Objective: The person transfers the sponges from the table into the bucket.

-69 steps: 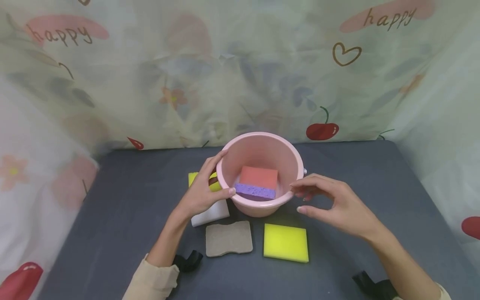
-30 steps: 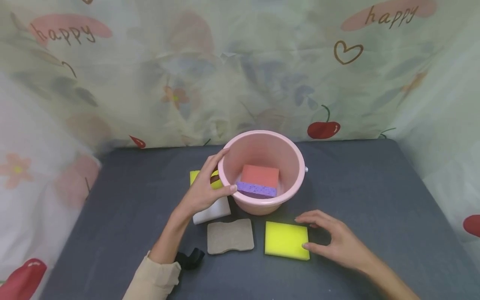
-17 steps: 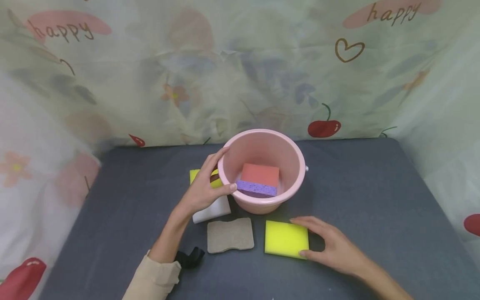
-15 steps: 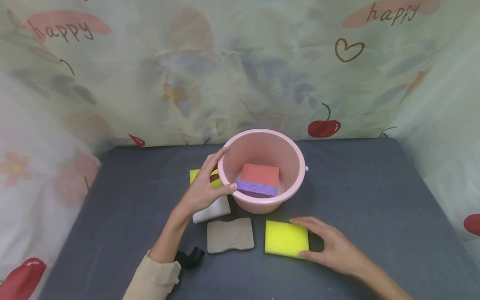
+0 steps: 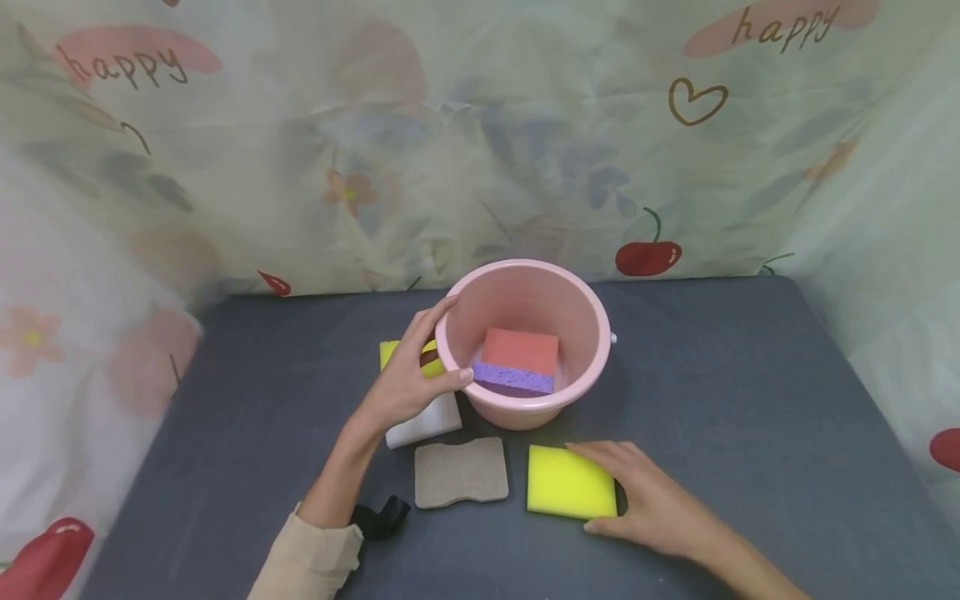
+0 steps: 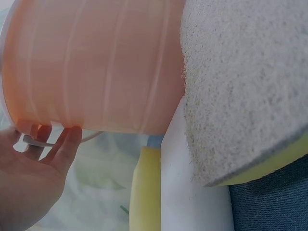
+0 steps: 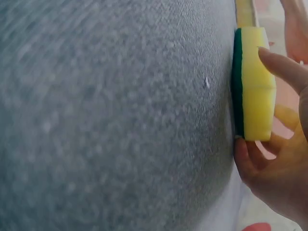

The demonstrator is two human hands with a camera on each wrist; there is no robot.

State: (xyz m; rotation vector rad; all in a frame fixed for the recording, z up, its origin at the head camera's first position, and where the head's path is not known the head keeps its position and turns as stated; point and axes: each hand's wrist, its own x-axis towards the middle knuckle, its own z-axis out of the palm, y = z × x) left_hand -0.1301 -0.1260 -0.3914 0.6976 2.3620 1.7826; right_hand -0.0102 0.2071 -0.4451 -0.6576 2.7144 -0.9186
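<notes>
A pink bucket [image 5: 525, 408] stands at the table's middle, holding a red sponge [image 5: 519, 351] with a purple speckled sponge [image 5: 513, 377] in front. My left hand [image 5: 401, 383] grips the bucket's left side, thumb on the rim; in the left wrist view its fingers [image 6: 67, 151] lie against the outer wall near the handle. To the right, my right hand [image 5: 645, 500] holds a yellow sponge [image 5: 566, 483] at its right end, thumb along the near side and fingers at the far side. The right wrist view shows this sponge's green scouring layer [image 7: 237, 82] underneath, close to the table.
A beige scouring sponge with curved sides [image 5: 461, 473] lies left of the yellow one. Behind it are a white block [image 5: 426, 423] and another yellow sponge [image 5: 387, 352], partly hidden by my left hand. A printed curtain [image 5: 480, 167] closes off the dark table's back [image 5: 750, 375].
My right hand has moved from the bucket's right rim down to the yellow sponge and closed around its right end, nudging it slightly left. The left hand keeps its grip on the bucket.
</notes>
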